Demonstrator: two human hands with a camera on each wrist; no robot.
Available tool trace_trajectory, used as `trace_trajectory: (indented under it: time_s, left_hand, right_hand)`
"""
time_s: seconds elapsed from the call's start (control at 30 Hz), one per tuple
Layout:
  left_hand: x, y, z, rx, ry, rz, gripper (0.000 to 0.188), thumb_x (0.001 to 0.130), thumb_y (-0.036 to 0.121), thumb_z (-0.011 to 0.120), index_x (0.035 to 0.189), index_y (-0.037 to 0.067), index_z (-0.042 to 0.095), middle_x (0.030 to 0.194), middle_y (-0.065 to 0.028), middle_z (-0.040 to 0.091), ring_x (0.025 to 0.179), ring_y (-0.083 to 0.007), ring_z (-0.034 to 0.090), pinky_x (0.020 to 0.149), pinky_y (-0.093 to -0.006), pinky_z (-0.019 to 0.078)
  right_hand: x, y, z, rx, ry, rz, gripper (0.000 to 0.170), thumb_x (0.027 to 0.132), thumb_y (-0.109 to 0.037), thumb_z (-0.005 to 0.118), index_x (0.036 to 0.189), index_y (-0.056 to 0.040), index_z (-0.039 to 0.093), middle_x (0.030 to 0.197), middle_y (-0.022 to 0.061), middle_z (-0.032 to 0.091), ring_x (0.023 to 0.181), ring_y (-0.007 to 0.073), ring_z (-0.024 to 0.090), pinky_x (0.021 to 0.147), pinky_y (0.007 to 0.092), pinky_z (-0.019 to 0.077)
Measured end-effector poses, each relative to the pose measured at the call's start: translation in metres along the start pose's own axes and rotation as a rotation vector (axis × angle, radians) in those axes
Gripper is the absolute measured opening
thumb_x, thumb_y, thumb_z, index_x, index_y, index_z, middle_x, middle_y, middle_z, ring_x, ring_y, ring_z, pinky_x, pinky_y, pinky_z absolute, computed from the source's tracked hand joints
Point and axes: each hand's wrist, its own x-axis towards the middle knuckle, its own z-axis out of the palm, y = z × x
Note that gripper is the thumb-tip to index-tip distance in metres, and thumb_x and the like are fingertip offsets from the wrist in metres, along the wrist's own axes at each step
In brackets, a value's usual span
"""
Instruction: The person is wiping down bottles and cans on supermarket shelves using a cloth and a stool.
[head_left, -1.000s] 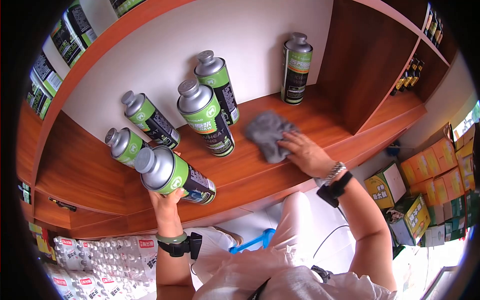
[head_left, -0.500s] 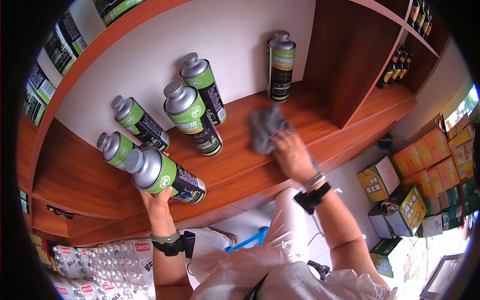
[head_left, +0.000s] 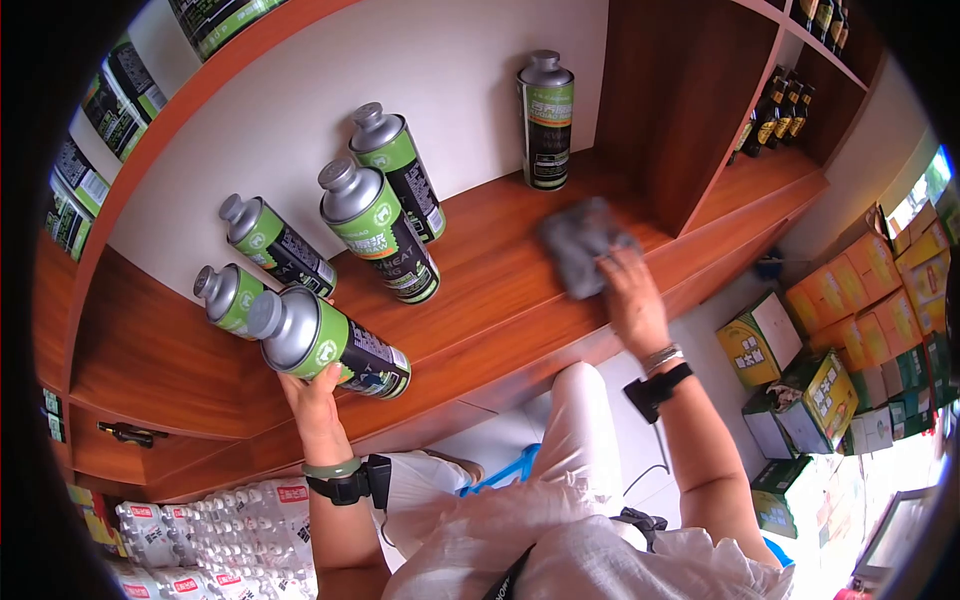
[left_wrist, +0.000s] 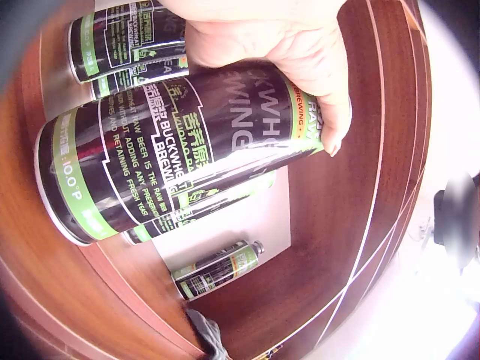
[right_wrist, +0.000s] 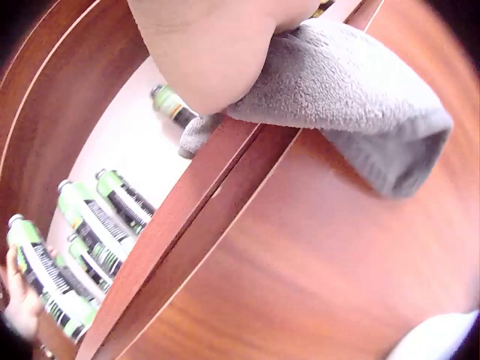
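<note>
The left hand [head_left: 318, 408] grips a green and black can with a silver cap [head_left: 335, 340], tilted over the front edge of the shelf; the left wrist view shows thumb and palm [left_wrist: 262, 37] round the can's upper part [left_wrist: 180, 142]. On the shelf board [head_left: 480, 270], the right hand [head_left: 636, 305] lies with its fingers on a grey cloth [head_left: 583, 245]. In the right wrist view the cloth [right_wrist: 337, 82] hangs over the shelf's front edge under the hand [right_wrist: 217, 52], whose fingers are hidden there.
Two cans stand mid-shelf, one of them in front [head_left: 385, 240]; another [head_left: 546, 125] stands near the right divider [head_left: 655, 110]. Two more [head_left: 280, 250] are behind the held can. Dark bottles [head_left: 775, 115] fill a right compartment. Cartons [head_left: 825, 390] and wrapped bottles [head_left: 230, 530] are on the floor.
The right hand and cloth swung left, then moved back right along the shelf toward its front edge. The left hand keeps its hold on the can. The head view has shifted slightly.
</note>
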Motion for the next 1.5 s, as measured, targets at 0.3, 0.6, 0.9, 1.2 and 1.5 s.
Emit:
trace_trajectory:
  time_s: [0.3,0.6,0.9,1.2,1.5]
  left_hand:
    - [-0.002,0.0,0.002,-0.024,0.055,-0.023,0.09,0.073,0.013,0.08,0.149,0.002,0.033,0.141,-0.021,0.052,0.131,-0.0296,0.052,0.113,-0.0427,0.0375]
    - [-0.002,-0.002,-0.003,-0.036,0.063,-0.017,0.089,0.074,0.01,0.08,0.15,0.002,0.034,0.144,-0.0189,0.05,0.133,-0.0291,0.05,0.115,-0.0434,0.0356]
    - [-0.008,0.002,0.007,0.137,0.136,-0.055,0.081,0.08,0.015,0.074,0.15,0.001,0.034,0.143,-0.0181,0.049,0.131,-0.0295,0.05,0.114,-0.0448,0.0365]
    - [0.007,0.032,0.121,-0.098,-0.075,-0.07,0.079,0.071,0.004,0.08,0.142,0.003,0.044,0.129,-0.0091,0.058,0.117,-0.0195,0.059,0.106,-0.0385,0.0449]
    - [0.062,-0.007,0.199,-0.079,-0.108,0.039,0.069,0.074,0.004,0.085,0.131,0.006,0.046,0.117,-0.0067,0.061,0.104,-0.0165,0.063,0.094,-0.0349,0.052]
  right_hand:
    - [-0.026,0.051,0.001,-0.131,0.181,0.192,0.034,0.085,-0.002,0.063,0.118,-0.0019,0.063,0.126,0.0181,0.061,0.124,0.0385,0.053,0.111,0.0478,0.0407]
    - [-0.057,-0.13,0.028,0.244,-0.112,-0.197,0.041,0.081,-0.009,0.065,0.121,-0.0073,0.063,0.131,0.014,0.061,0.129,0.0323,0.053,0.115,0.0504,0.0373]
    - [-0.047,-0.021,0.009,0.116,-0.009,-0.191,0.045,0.073,-0.005,0.07,0.118,-0.0078,0.065,0.126,0.012,0.062,0.126,0.0326,0.054,0.112,0.0468,0.0397]
    - [-0.036,0.099,-0.027,-0.063,0.16,0.115,0.032,0.087,-0.001,0.058,0.119,-0.0039,0.061,0.13,0.0146,0.059,0.13,0.0353,0.05,0.118,0.0476,0.0345]
    - [-0.033,0.145,-0.03,-0.1,0.237,0.217,0.029,0.093,-0.004,0.053,0.121,-0.0036,0.059,0.132,0.0162,0.058,0.131,0.0373,0.049,0.116,0.0462,0.0361]
